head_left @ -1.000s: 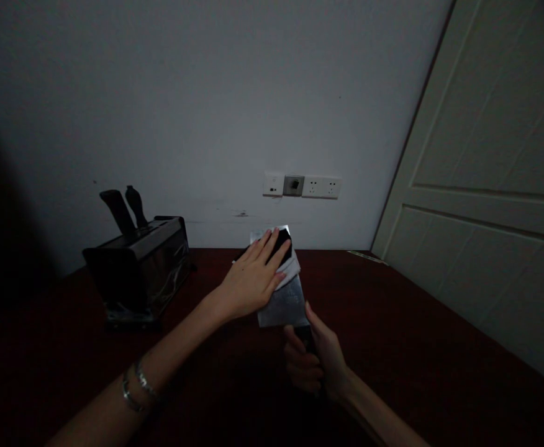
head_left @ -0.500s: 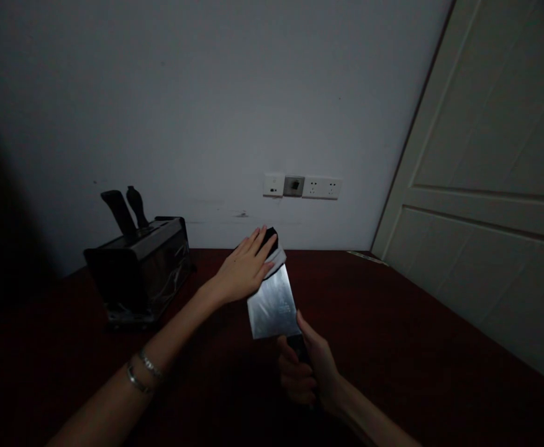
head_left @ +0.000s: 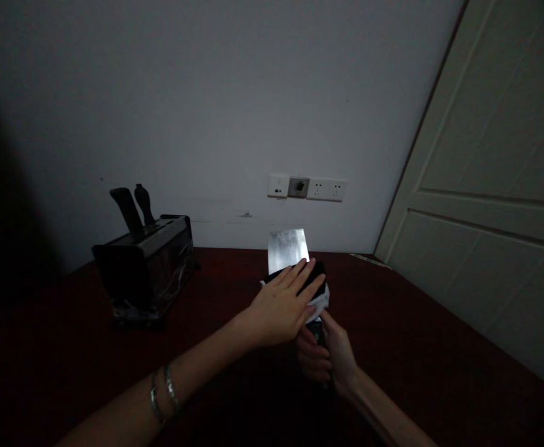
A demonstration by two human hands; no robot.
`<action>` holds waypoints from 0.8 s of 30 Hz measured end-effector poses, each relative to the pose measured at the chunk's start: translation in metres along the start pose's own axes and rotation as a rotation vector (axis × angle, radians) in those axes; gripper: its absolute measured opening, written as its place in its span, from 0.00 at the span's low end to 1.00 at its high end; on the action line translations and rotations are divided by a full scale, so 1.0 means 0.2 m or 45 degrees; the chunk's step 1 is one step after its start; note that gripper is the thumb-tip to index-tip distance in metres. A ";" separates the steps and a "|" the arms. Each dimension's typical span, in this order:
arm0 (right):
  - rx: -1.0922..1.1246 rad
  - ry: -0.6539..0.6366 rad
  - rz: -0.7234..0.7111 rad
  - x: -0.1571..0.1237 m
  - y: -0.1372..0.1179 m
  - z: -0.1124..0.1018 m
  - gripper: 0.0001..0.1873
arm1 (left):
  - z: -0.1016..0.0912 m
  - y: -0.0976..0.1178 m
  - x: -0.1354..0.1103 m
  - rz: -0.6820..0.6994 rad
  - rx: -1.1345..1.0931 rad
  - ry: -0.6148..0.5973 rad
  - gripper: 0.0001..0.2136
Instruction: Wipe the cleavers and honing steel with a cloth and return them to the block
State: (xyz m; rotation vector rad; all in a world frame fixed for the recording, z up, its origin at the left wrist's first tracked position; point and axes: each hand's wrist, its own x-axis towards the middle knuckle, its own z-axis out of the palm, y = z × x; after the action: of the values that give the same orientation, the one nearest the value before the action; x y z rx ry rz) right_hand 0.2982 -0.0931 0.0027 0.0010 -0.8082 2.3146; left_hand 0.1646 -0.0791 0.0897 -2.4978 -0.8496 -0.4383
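Observation:
A cleaver is held upright above the table, its broad shiny blade rising in front of the wall. My right hand is wrapped round its black handle. Over the lower part of the blade lies a black and white cloth. My left hand holds this cloth against the blade, fingers stretched across it, close above the right hand. The cloth and the left hand cover the blade's lower half.
On the left of the dark red table stands a knife block with black handles sticking out. Behind is a pale wall with a row of sockets. A panelled door lies to the right.
My left hand and the cloth have slid down the blade from its far end toward the handle. The cleaver now stands more upright, and my right hand has shifted slightly right and up.

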 end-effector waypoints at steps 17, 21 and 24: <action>-0.015 -0.032 -0.030 0.00 -0.07 0.04 0.31 | -0.01 -0.26 -0.03 0.077 -0.036 -0.072 0.26; -0.016 0.025 -0.071 -0.01 -0.09 0.03 0.32 | -0.01 -0.19 -0.03 0.185 -0.070 -0.117 0.27; -0.021 0.067 -0.096 -0.01 -0.10 0.03 0.32 | 0.00 -0.19 -0.03 0.186 -0.081 -0.133 0.26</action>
State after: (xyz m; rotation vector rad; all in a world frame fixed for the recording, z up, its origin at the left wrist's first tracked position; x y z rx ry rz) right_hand 0.3104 -0.0875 0.0182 -0.0358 -0.7870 2.2277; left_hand 0.1359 -0.0557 0.0987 -2.6394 -0.6958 -0.2919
